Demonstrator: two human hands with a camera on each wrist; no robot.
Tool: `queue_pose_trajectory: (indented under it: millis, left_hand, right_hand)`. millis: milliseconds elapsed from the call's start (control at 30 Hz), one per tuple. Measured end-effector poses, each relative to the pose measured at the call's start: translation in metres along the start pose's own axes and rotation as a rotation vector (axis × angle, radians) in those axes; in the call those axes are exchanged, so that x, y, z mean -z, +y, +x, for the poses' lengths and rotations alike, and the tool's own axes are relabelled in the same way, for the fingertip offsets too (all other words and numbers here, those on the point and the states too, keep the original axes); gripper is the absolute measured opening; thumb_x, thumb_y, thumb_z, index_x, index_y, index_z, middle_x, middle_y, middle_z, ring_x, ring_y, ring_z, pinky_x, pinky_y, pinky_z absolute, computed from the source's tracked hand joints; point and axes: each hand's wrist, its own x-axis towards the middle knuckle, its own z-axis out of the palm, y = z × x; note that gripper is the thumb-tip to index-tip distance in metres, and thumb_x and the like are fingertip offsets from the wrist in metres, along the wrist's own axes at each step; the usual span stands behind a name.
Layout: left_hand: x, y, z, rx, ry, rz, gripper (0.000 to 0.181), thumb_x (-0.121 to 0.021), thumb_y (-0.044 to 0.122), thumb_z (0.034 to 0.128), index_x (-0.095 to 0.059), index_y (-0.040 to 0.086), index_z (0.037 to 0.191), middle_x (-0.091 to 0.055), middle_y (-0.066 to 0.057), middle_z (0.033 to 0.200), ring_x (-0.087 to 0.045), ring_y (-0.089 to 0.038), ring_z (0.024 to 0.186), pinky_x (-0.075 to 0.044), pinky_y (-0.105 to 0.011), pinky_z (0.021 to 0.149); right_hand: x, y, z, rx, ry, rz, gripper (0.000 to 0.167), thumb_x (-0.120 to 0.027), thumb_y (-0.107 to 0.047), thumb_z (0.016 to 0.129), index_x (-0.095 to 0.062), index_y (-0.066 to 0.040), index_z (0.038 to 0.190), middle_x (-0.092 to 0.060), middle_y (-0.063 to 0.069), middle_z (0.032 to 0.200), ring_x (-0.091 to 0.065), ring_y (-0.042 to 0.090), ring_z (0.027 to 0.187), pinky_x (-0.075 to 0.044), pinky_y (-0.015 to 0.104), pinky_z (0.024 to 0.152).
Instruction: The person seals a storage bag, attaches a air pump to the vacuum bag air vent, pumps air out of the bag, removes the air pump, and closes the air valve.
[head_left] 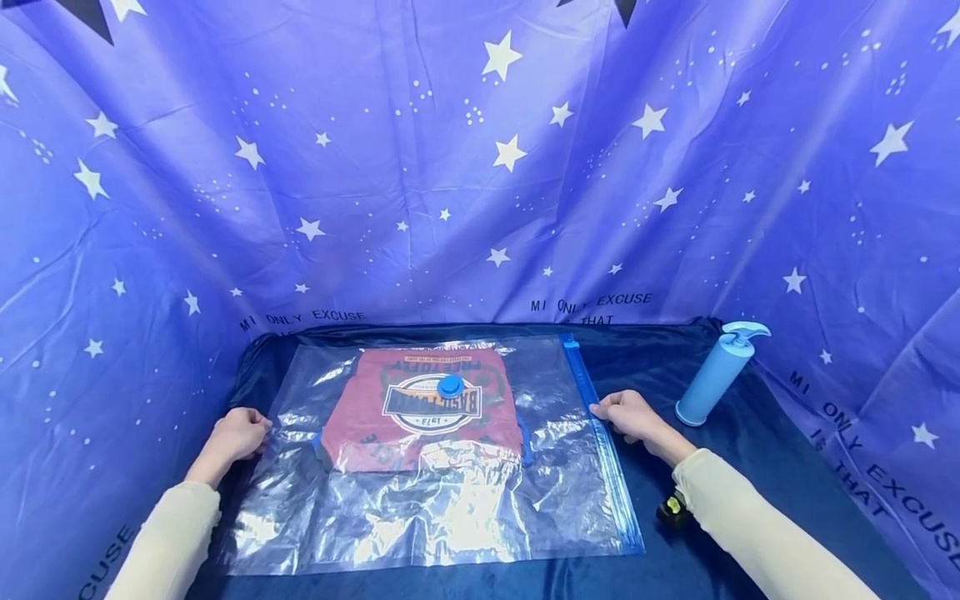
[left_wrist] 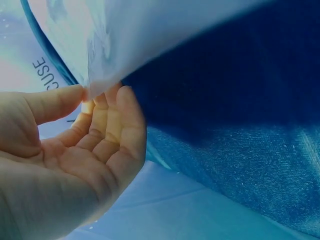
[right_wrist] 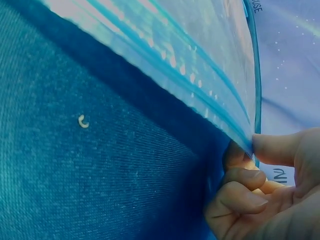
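A clear plastic bag (head_left: 300, 500) with a blue zip edge (head_left: 611, 458) lies across the dark blue cloth. Inside it is a folded red garment (head_left: 360, 417) with printed lettering, and a round blue valve (head_left: 451, 385) sits over the print. My left hand (head_left: 238, 433) pinches the bag's left edge; in the left wrist view, thumb and fingertips of the left hand (left_wrist: 100, 135) hold the plastic's edge. The right hand (head_left: 633, 417) pinches the zip edge on the right, and the right wrist view shows that edge (right_wrist: 200, 95) between thumb and finger of the right hand (right_wrist: 270, 190).
A light blue hand pump (head_left: 714, 379) stands at the back right. Near the right forearm lies a small black and yellow object (head_left: 672, 507). Purple curtains (head_left: 420, 167) with stars surround the cloth-covered surface (head_left: 585, 575). A tiny pale curled bit (right_wrist: 83, 121) lies on the cloth.
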Motion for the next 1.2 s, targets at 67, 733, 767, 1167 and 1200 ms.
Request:
queue_pose_trajectory:
  millis: [67,733,767,1167,1200]
  left_hand:
    - [0.0,0.001,-0.001,-0.002,0.002,-0.001,0.021,-0.053,0.006,0.1001,-0.065,-0.006,0.088,-0.067,-0.005,0.072,-0.066,-0.013,0.06,-0.055,-0.03,0.055]
    - [-0.004,0.006,0.002,0.019,-0.044,-0.034,0.021,-0.054,0.007,0.101,-0.063,-0.002,0.084,-0.066,-0.005,0.073,-0.064,-0.014,0.061,-0.054,-0.029,0.056]
    - [-0.005,0.006,0.002,0.018,-0.045,-0.033,0.02,-0.054,0.007,0.1007,-0.063,-0.002,0.085,-0.065,-0.006,0.073,-0.064,-0.014,0.061,-0.054,-0.029,0.056]
    - [-0.011,0.008,0.002,-0.011,-0.029,-0.036,0.02,-0.055,0.006,0.1,-0.063,-0.002,0.084,-0.065,-0.002,0.07,-0.065,-0.013,0.06,-0.054,-0.029,0.055]
    - [-0.012,0.008,0.002,-0.012,-0.028,-0.039,0.019,-0.056,0.006,0.0999,-0.063,-0.002,0.084,-0.065,-0.002,0.07,-0.065,-0.013,0.06,-0.054,-0.029,0.055]
  right_hand:
    - [0.001,0.001,0.0,-0.003,0.001,0.007,0.031,-0.062,-0.02,0.105,-0.055,-0.012,0.076,-0.032,-0.006,0.059,-0.029,0.011,0.053,-0.028,0.027,0.052]
    - [0.008,0.007,-0.003,-0.014,-0.018,0.034,0.031,-0.061,-0.02,0.107,-0.058,-0.01,0.077,-0.029,-0.006,0.058,-0.023,0.01,0.052,-0.025,0.026,0.05]
    - [0.008,0.008,-0.003,-0.013,-0.019,0.032,0.031,-0.061,-0.019,0.107,-0.058,-0.01,0.077,-0.03,-0.006,0.059,-0.024,0.01,0.052,-0.025,0.026,0.05]
    - [0.014,0.01,-0.003,-0.018,0.005,0.028,0.021,-0.061,-0.018,0.105,-0.066,-0.006,0.088,-0.032,-0.007,0.058,-0.026,0.009,0.051,-0.025,0.025,0.049]
    - [0.015,0.011,-0.003,-0.019,0.01,0.024,0.02,-0.061,-0.018,0.105,-0.067,-0.006,0.09,-0.033,-0.007,0.057,-0.026,0.009,0.051,-0.026,0.024,0.049]
